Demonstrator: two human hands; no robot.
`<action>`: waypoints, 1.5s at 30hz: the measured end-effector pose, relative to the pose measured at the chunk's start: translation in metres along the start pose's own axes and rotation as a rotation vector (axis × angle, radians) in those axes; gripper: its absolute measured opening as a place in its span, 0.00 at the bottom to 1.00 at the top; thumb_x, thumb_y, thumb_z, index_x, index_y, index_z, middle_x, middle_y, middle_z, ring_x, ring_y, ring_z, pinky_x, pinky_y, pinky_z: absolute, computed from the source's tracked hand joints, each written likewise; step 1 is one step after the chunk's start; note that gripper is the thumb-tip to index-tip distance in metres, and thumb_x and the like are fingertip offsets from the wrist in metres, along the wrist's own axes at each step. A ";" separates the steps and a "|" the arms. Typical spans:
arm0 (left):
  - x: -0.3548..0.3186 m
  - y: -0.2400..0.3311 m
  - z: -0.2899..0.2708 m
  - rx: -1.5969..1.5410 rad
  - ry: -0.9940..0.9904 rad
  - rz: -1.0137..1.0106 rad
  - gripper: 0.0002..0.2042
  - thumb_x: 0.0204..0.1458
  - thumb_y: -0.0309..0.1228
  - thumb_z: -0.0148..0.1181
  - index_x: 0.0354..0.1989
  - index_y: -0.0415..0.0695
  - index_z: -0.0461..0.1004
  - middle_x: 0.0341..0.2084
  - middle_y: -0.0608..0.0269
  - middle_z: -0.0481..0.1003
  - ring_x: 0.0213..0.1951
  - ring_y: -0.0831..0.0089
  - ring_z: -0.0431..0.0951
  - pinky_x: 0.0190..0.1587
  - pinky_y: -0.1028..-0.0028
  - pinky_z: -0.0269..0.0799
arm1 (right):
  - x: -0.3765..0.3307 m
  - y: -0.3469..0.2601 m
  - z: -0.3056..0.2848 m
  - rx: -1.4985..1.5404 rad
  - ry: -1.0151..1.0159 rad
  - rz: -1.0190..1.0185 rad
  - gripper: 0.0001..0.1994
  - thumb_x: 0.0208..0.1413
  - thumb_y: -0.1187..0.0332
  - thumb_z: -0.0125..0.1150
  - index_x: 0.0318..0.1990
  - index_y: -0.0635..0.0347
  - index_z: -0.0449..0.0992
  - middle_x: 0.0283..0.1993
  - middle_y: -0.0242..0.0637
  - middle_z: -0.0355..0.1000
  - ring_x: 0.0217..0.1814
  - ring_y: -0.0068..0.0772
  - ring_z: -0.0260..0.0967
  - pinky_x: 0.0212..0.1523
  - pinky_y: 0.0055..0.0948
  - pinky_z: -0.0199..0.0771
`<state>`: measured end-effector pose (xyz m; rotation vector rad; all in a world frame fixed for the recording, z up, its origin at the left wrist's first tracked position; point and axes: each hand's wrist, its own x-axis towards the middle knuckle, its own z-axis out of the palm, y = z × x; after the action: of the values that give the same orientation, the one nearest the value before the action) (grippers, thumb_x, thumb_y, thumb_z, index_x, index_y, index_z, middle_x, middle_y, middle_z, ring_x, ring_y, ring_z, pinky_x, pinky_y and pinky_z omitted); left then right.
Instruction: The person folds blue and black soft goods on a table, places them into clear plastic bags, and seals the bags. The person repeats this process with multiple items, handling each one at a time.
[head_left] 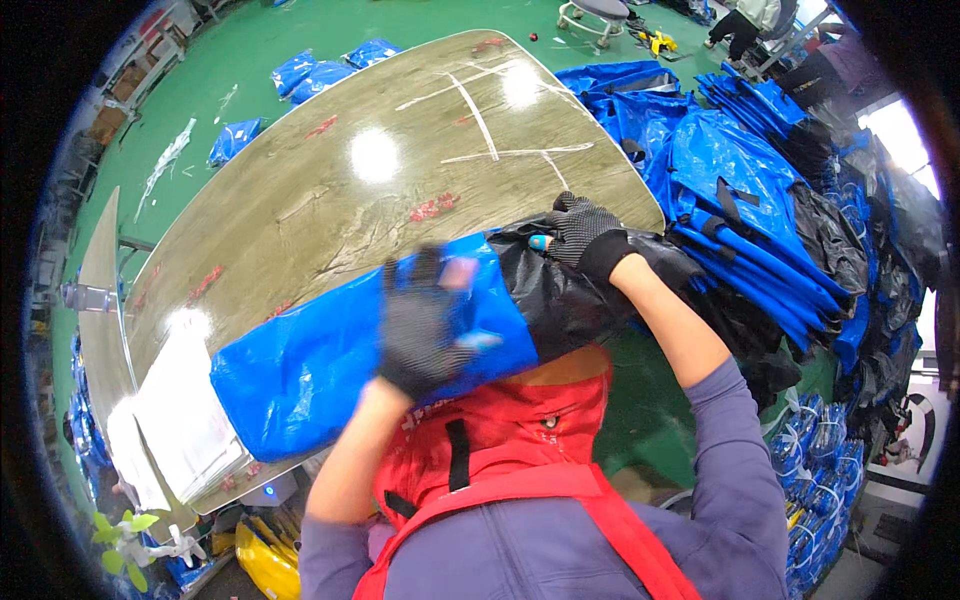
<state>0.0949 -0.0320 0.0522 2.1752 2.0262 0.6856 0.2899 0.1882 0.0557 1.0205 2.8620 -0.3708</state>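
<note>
Workpiece: one blue and black sheet-plastic bag, folded into a long flat band (310,375). It lies along the near edge of the brown wood-patterned bench (300,225), blue section to the left, black section to the right.

Handling: the bag is judged light for its size, soft and foldable, with a glossy, probably slippery blue face. It is unlikely to break, but loose layers may slide or spring open. The black section is wrinkled and appears limper. Recommended hold: press the blue section with a flat palm; pinch the black section through all layers near the colour seam.

Hand state: the left hand (425,330), in a dark textured glove, is motion-blurred; its fingers are extended and spread over the blue section, not closed around it. The right hand (588,238), in a matching glove, rests on the black section with fingers bent; whether they pinch the material cannot be told.

Count:
- Folded bag under the hands: one.
- Gloved hands: two.
- Stack of white sheets (185,415), left of the bag: one; sheets not countable.
- Blue plastic packets (235,142) on the green floor (245,70) beyond the bench: at least four.
- Heap of blue and black bags (735,170), right: one; overlapping pieces not countable.
</note>
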 end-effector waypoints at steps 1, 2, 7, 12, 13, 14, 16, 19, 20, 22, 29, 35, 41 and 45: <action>0.012 0.014 0.025 0.093 -0.136 -0.017 0.43 0.44 0.63 0.55 0.66 0.47 0.59 0.65 0.40 0.54 0.68 0.40 0.46 0.67 0.40 0.30 | -0.006 -0.001 -0.001 -0.092 0.038 0.019 0.24 0.51 0.49 0.57 0.53 0.50 0.74 0.55 0.50 0.67 0.55 0.52 0.66 0.57 0.49 0.64; 0.016 0.015 0.039 0.124 -0.185 -0.046 0.46 0.42 0.67 0.53 0.66 0.48 0.58 0.67 0.41 0.51 0.69 0.39 0.43 0.65 0.38 0.26 | -0.016 -0.002 -0.001 -0.176 0.159 0.020 0.26 0.51 0.50 0.58 0.56 0.49 0.72 0.58 0.50 0.66 0.57 0.51 0.66 0.58 0.50 0.62; 0.020 0.019 0.065 0.060 -0.130 -0.003 0.48 0.43 0.67 0.52 0.67 0.43 0.55 0.66 0.37 0.50 0.68 0.39 0.45 0.66 0.38 0.28 | -0.038 0.008 0.002 -0.032 0.099 -0.017 0.30 0.55 0.48 0.53 0.65 0.45 0.61 0.66 0.48 0.59 0.66 0.51 0.58 0.63 0.57 0.53; 0.061 0.040 0.075 -0.099 -0.007 0.141 0.50 0.43 0.65 0.53 0.63 0.31 0.55 0.62 0.32 0.55 0.65 0.37 0.51 0.66 0.43 0.35 | -0.053 0.025 0.029 0.027 0.398 -0.121 0.25 0.60 0.56 0.49 0.63 0.51 0.63 0.65 0.45 0.61 0.67 0.54 0.57 0.66 0.55 0.51; 0.070 0.044 0.083 -0.031 0.025 0.189 0.50 0.42 0.65 0.54 0.62 0.30 0.55 0.61 0.32 0.55 0.65 0.37 0.52 0.66 0.43 0.36 | -0.064 0.028 0.037 0.011 0.537 -0.063 0.23 0.60 0.59 0.50 0.62 0.54 0.65 0.63 0.49 0.63 0.66 0.55 0.58 0.66 0.55 0.51; 0.073 0.046 0.090 -0.010 0.001 0.114 0.51 0.40 0.64 0.56 0.62 0.30 0.55 0.62 0.32 0.54 0.65 0.38 0.50 0.67 0.44 0.35 | -0.074 0.030 0.045 0.092 0.758 0.078 0.23 0.60 0.60 0.52 0.61 0.56 0.65 0.60 0.49 0.65 0.64 0.53 0.61 0.63 0.52 0.55; 0.075 0.049 0.101 -0.038 -0.056 0.038 0.52 0.39 0.65 0.57 0.63 0.30 0.54 0.63 0.32 0.53 0.67 0.39 0.48 0.67 0.44 0.33 | -0.098 0.029 0.064 0.608 1.235 0.396 0.23 0.59 0.61 0.56 0.60 0.59 0.65 0.54 0.48 0.69 0.57 0.47 0.66 0.58 0.44 0.65; 0.068 0.049 0.104 -0.003 -0.044 0.031 0.54 0.39 0.65 0.57 0.65 0.31 0.52 0.64 0.32 0.50 0.68 0.40 0.45 0.67 0.44 0.32 | -0.121 0.029 0.075 1.687 1.184 0.580 0.23 0.57 0.61 0.62 0.56 0.65 0.68 0.53 0.42 0.70 0.54 0.35 0.68 0.50 0.38 0.74; 0.068 0.049 0.100 0.023 0.022 0.085 0.54 0.39 0.65 0.57 0.65 0.31 0.51 0.65 0.32 0.50 0.68 0.40 0.45 0.67 0.44 0.32 | -0.122 0.026 0.073 1.750 1.101 0.608 0.20 0.58 0.62 0.61 0.54 0.65 0.69 0.51 0.43 0.71 0.50 0.36 0.71 0.49 0.38 0.75; 0.074 0.049 0.093 0.004 -0.050 0.038 0.53 0.38 0.65 0.56 0.65 0.33 0.53 0.66 0.34 0.49 0.69 0.41 0.44 0.67 0.45 0.32 | -0.120 0.012 0.061 1.805 1.027 0.700 0.14 0.59 0.63 0.60 0.48 0.61 0.74 0.48 0.37 0.74 0.47 0.31 0.73 0.49 0.36 0.75; 0.075 0.044 0.077 -0.218 -0.713 0.032 0.32 0.46 0.53 0.58 0.55 0.43 0.69 0.58 0.45 0.64 0.60 0.53 0.62 0.63 0.60 0.53 | -0.078 -0.091 0.015 0.213 0.687 -0.441 0.23 0.43 0.65 0.63 0.51 0.51 0.76 0.34 0.37 0.72 0.42 0.48 0.70 0.50 0.49 0.66; -0.007 0.050 0.013 -0.598 -0.554 0.365 0.22 0.54 0.49 0.55 0.45 0.42 0.77 0.41 0.47 0.78 0.47 0.50 0.75 0.57 0.58 0.63 | -0.065 -0.112 0.011 0.154 0.353 -0.311 0.30 0.44 0.51 0.60 0.55 0.54 0.71 0.62 0.52 0.62 0.68 0.54 0.54 0.70 0.57 0.38; -0.011 -0.004 -0.006 0.155 -0.130 -0.069 0.30 0.49 0.44 0.56 0.61 0.44 0.63 0.61 0.46 0.63 0.64 0.46 0.58 0.66 0.46 0.44 | -0.055 -0.111 0.026 0.217 0.210 -0.569 0.38 0.43 0.47 0.61 0.61 0.58 0.64 0.65 0.57 0.57 0.70 0.59 0.50 0.70 0.56 0.36; -0.024 -0.031 0.035 0.168 -0.151 -0.061 0.34 0.50 0.47 0.52 0.66 0.47 0.57 0.65 0.49 0.56 0.68 0.46 0.49 0.67 0.40 0.30 | -0.001 -0.081 0.032 0.283 0.399 -0.118 0.35 0.49 0.52 0.60 0.60 0.67 0.63 0.64 0.56 0.59 0.69 0.52 0.54 0.69 0.49 0.47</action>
<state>0.0797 -0.0433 0.0031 2.1668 2.1299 0.3437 0.2392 0.1191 0.0404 1.0765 3.3084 -0.6671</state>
